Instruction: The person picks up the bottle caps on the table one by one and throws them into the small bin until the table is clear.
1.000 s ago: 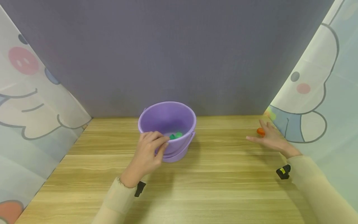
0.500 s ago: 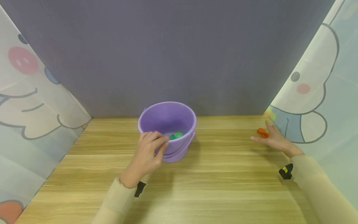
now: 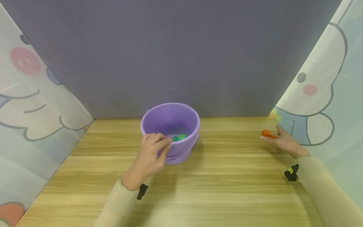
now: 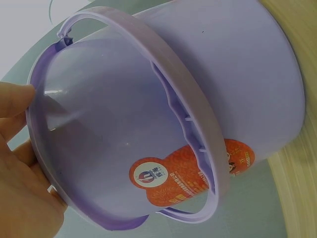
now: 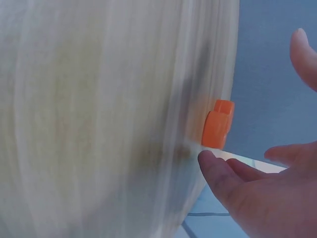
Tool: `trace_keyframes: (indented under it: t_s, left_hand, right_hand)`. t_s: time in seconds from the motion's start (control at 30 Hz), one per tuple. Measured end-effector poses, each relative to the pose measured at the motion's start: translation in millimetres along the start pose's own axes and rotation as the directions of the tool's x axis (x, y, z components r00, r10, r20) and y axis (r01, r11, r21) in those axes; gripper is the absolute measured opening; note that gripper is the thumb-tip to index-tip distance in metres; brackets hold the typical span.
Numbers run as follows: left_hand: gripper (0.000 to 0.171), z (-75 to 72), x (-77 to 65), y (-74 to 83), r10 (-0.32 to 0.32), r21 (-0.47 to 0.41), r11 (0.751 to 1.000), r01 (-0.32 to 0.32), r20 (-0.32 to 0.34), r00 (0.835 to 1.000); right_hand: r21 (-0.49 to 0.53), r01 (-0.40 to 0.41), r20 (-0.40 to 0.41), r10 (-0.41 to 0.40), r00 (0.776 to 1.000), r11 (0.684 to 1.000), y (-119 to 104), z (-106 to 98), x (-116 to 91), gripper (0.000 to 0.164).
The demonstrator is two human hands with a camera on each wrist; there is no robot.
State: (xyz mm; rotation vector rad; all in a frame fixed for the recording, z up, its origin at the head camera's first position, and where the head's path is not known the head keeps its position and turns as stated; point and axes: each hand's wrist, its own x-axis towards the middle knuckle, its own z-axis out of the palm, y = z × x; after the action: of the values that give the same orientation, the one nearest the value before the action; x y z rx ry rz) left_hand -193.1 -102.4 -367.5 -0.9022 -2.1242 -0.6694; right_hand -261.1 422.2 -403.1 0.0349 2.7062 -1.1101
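Observation:
A purple bucket [image 3: 181, 155] stands upright at the back middle of the table, its handle hanging down in front. My left hand [image 3: 151, 154] grips the near rim, as the left wrist view also shows on the bucket's wall [image 4: 99, 99]. Green pieces [image 3: 181, 136] lie inside the bucket; my left fingers may hide more. At the far right, two small orange cap-like pieces [image 5: 215, 130] sit close together on the table. My right hand [image 3: 286, 143] is around their near and right sides, with thumb and fingers apart. One fingertip comes very close to an orange piece; contact is unclear.
The wood-grain table [image 3: 227, 179] ends at a dark grey panel [image 3: 181, 56] at the back. Cartoon-printed curtains stand at both sides, the right curtain [image 3: 317, 126] close beside my right hand.
My right hand has shifted to the right and a little nearer, bringing the second orange piece into view. The gap between thumb and fingers has narrowed. My left hand stays on the bucket's rim.

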Motion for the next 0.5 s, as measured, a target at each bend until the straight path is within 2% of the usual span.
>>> trace_keyframes:
  t_s: [0.23,0.5]
  left_hand:
    - [0.016,0.3,-0.1,-0.2,-0.002,0.002,1.000,0.001,0.003,1.000]
    - [0.015,1.4,-0.5,-1.4,0.004,-0.005,1.000,-0.004,0.005,1.000]
  right_hand:
    - [0.012,-0.032,0.012,0.032,0.999,0.999,7.0,-1.3,2.3,0.116]
    - [0.056,-0.030,0.022,0.028,0.999,0.998,20.2,-2.6,7.4,0.112]
